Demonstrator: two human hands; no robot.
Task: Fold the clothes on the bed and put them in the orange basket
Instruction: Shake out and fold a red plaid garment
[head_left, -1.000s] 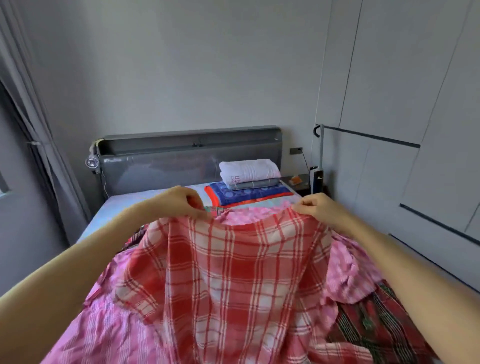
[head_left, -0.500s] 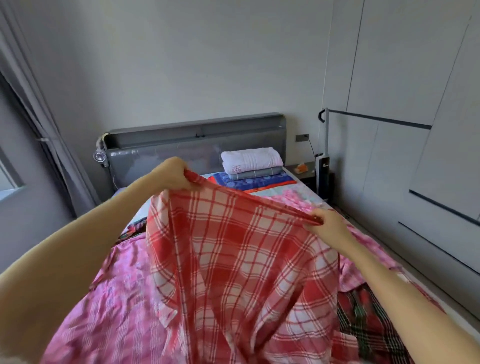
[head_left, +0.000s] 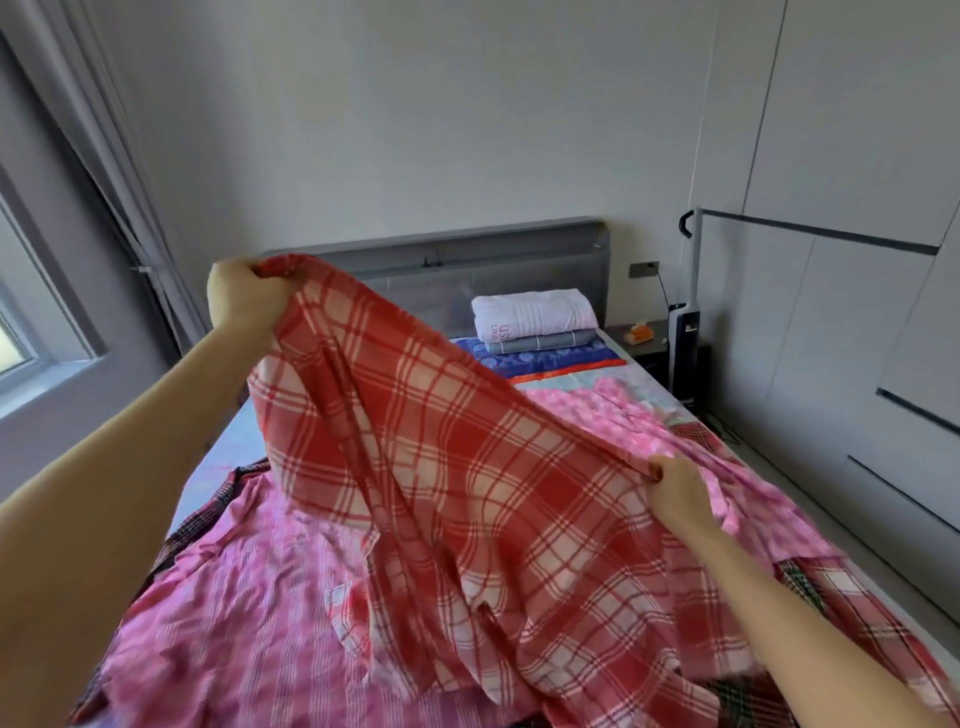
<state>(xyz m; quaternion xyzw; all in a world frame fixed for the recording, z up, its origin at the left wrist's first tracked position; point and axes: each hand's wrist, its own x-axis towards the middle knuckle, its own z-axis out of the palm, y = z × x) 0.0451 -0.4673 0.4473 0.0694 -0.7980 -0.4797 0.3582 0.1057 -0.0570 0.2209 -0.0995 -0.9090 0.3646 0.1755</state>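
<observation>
Fabric of the red plaid shirt (head_left: 467, 467) looks thin, light and limp, likely to sag wherever unsupported. It hangs stretched over the pink clothes (head_left: 249, 597) on the bed (head_left: 223, 457), left hand (head_left: 239, 296) gripping one edge high, right hand (head_left: 675, 483) pinching the opposite edge low; corners and seams should offer the surest hold.

Red-and-white plaid shirt (head_left: 467, 467) held stretched in the air, unfolded; one end gripped high by left hand (head_left: 244, 301), the other pinched low by right hand (head_left: 675, 488), so the top edge is slanted down to the right; lower part draped onto the pile; pink striped garment (head_left: 249, 623) spread crumpled beneath on bed (head_left: 228, 452); pink floral garment (head_left: 613, 415) laid behind; dark plaid garment (head_left: 748, 696) partly covered at near right.
</observation>
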